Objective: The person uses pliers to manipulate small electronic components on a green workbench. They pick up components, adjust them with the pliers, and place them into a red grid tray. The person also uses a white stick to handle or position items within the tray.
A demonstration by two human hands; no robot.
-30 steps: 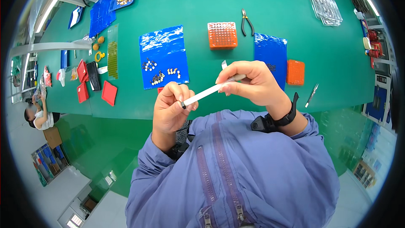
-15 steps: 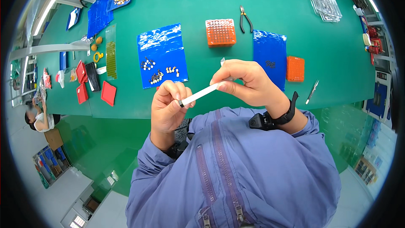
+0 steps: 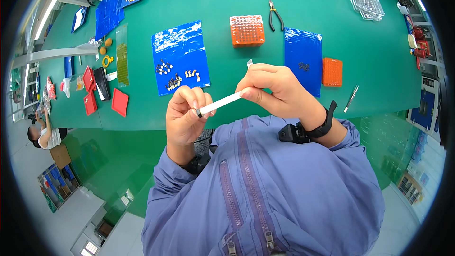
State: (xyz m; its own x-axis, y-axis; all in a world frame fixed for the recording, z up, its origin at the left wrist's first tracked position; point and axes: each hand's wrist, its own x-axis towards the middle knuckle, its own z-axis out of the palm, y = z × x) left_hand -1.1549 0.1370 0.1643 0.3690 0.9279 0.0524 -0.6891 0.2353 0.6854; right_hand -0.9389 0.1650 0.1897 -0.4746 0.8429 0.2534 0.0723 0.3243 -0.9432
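A person in a blue zip-up jacket (image 3: pixel 284 194) holds a thin white stick (image 3: pixel 220 103) up between both hands, above the near edge of a green table (image 3: pixel 213 0). The left hand (image 3: pixel 186 116) is curled into a loose fist, its fingers pinched around the stick's dark lower tip. The right hand (image 3: pixel 275 90), with a black wristband (image 3: pixel 322 122) on its wrist, has its fingers closed around the stick's upper end, so the stick slants up from left to right. On the table beyond the hands lies a blue sheet (image 3: pixel 181 57) scattered with small pale parts, and to its right an orange grid tray (image 3: pixel 247 30) with black pliers (image 3: pixel 275 15) beside it. A second blue sheet (image 3: pixel 303 59) sits just behind the right hand, next to a smaller orange box (image 3: pixel 332 71).
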